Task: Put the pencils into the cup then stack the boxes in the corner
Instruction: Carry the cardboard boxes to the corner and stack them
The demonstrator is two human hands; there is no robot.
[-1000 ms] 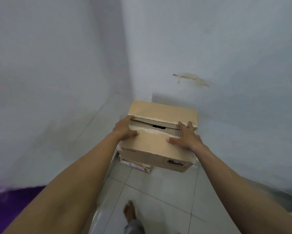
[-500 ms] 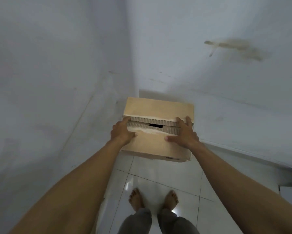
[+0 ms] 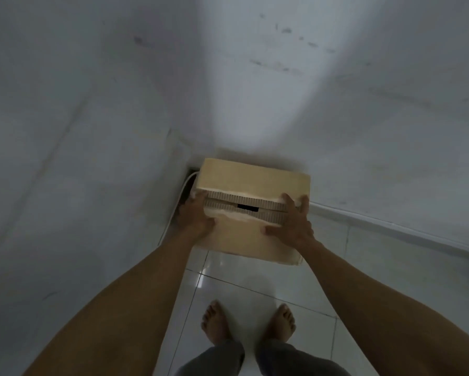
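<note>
A tan cardboard box (image 3: 252,183) sits in the corner where two white walls meet. Its top flaps are closed, with torn corrugated edges along the seam. My left hand (image 3: 195,215) rests on the box's left side, fingers at the seam. My right hand (image 3: 293,221) presses on the right part of the top, thumb spread on the near flap. Any box beneath it is hidden by the top box. No pencils or cup are in view.
White walls close in on the left (image 3: 78,158) and at the back right (image 3: 363,118). A white cable (image 3: 183,189) runs down the corner left of the box. Glossy white floor tiles (image 3: 255,278) lie before my bare feet (image 3: 248,321).
The box has gone deeper toward the corner and the view has tilted down. The lower box seen a second ago is now hidden. Both hands kept their hold on the top box.
</note>
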